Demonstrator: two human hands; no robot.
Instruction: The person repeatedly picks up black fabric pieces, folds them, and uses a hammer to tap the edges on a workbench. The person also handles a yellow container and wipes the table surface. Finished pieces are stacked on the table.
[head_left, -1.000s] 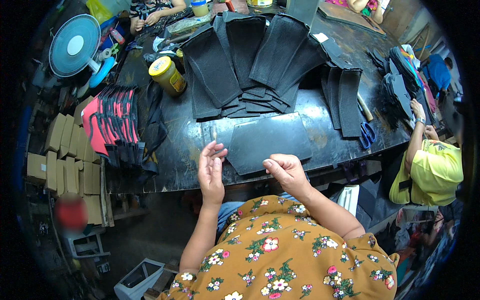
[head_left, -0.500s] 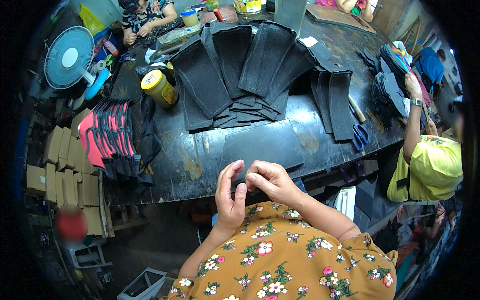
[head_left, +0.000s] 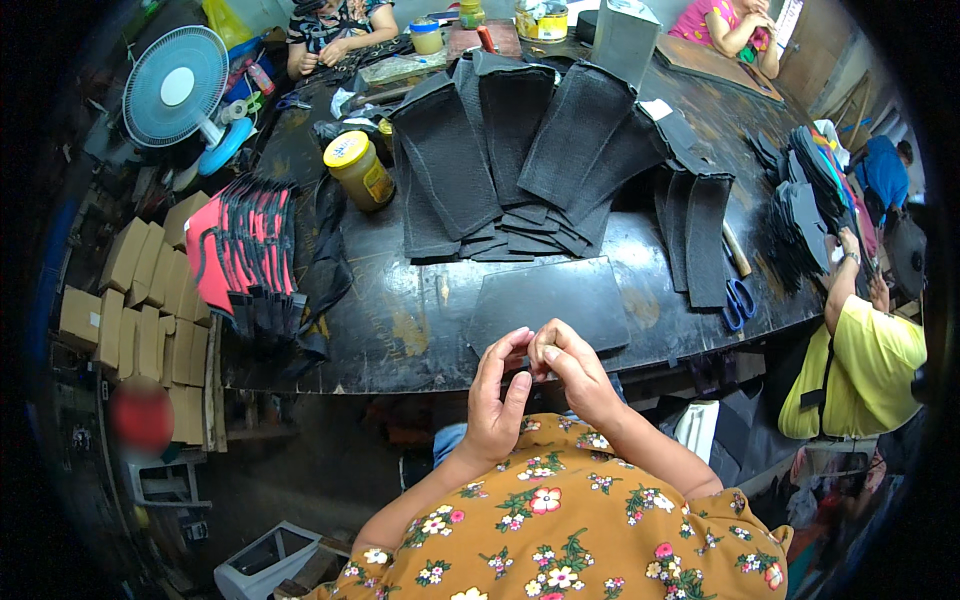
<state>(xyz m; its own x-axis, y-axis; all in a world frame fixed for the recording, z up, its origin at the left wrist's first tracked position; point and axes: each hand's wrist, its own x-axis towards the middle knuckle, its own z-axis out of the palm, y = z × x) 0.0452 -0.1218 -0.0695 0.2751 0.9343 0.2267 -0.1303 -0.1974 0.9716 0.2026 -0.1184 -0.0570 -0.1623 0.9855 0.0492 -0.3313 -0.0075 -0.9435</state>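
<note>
Beyond the board (head_left: 550,298), black pieces (head_left: 445,165) are lying, completion unclear — left hand (head_left: 497,400) is hovering loosely cupped, right hand (head_left: 577,376) curled, grip unclear.

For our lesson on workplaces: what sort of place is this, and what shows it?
Probably a small workshop making fabric or leather goods. Black cut pieces lie fanned out on a big worn table, with pink-and-black pieces stacked at the left and blue-handled scissors at the right.
</note>
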